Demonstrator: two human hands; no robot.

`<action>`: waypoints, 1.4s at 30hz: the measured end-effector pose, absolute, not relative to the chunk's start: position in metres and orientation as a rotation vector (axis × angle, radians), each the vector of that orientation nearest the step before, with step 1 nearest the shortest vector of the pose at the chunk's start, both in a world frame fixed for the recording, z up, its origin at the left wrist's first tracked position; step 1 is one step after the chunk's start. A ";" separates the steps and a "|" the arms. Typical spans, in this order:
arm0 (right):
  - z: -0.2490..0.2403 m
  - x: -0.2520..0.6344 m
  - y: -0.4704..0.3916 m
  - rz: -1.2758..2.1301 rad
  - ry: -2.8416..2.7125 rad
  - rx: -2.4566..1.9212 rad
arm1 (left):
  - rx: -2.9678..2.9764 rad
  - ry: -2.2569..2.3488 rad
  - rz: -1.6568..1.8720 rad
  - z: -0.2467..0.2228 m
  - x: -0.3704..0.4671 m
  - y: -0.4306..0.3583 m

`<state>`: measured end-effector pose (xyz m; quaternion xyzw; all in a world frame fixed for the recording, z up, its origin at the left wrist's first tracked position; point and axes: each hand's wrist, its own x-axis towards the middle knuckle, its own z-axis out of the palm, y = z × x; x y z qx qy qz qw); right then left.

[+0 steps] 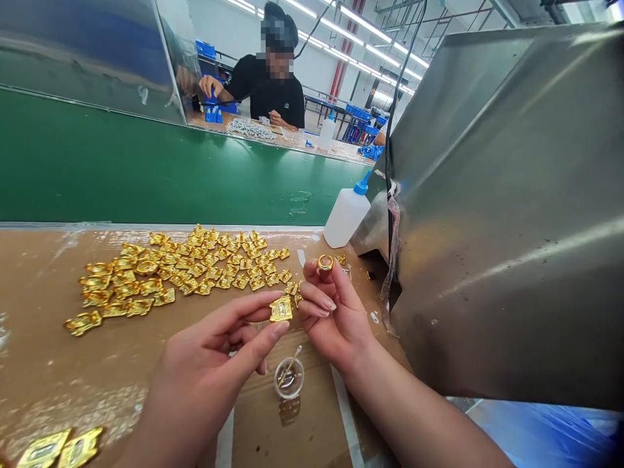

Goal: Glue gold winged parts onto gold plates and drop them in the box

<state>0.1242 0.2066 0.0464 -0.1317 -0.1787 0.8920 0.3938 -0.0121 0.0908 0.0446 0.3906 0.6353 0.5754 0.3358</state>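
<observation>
Between the thumb and fingers of my left hand (219, 364) is a flat gold piece (281, 309) with an oval recess. Just to its right, my right hand (336, 312) pinches a gold ring-shaped piece (325, 262) at its fingertips. The two pieces are apart. Below them, a small clear cup (288, 378) stands on the brown work surface (273, 432) with a thin stick leaning in it. Many similar gold pieces (190, 263) lie spread behind my left hand.
A white bottle with a blue cap (347, 218) stands behind my right hand. A large metal housing (507, 214) rises at the right. Beyond the green belt (170, 169), a person (273, 91) sits at another table. More gold pieces (80, 448) lie at the lower left.
</observation>
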 end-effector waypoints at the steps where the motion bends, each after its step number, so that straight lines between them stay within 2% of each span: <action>1: 0.046 0.124 0.207 2.267 -0.449 -0.334 | 1.021 1.658 1.508 0.045 -0.012 0.091; 9: 0.049 0.124 0.205 2.257 -0.487 -0.350 | 1.028 1.690 1.528 0.048 -0.012 0.094; 14: 0.047 0.123 0.201 1.940 -1.012 -0.446 | 1.010 1.643 1.540 0.049 -0.011 0.092; 17: 0.043 0.126 0.202 1.720 -1.334 -0.396 | 0.997 1.564 1.555 0.048 -0.012 0.093; 20: 0.040 0.129 0.206 1.637 -1.505 -0.310 | 0.990 1.506 1.560 0.046 -0.013 0.094; 29: 0.039 0.128 0.211 1.876 -1.299 -0.299 | 0.919 1.240 1.551 0.049 -0.017 0.099; 42: 0.034 0.122 0.223 1.859 -1.157 -0.596 | 0.912 1.303 1.580 0.047 -0.018 0.099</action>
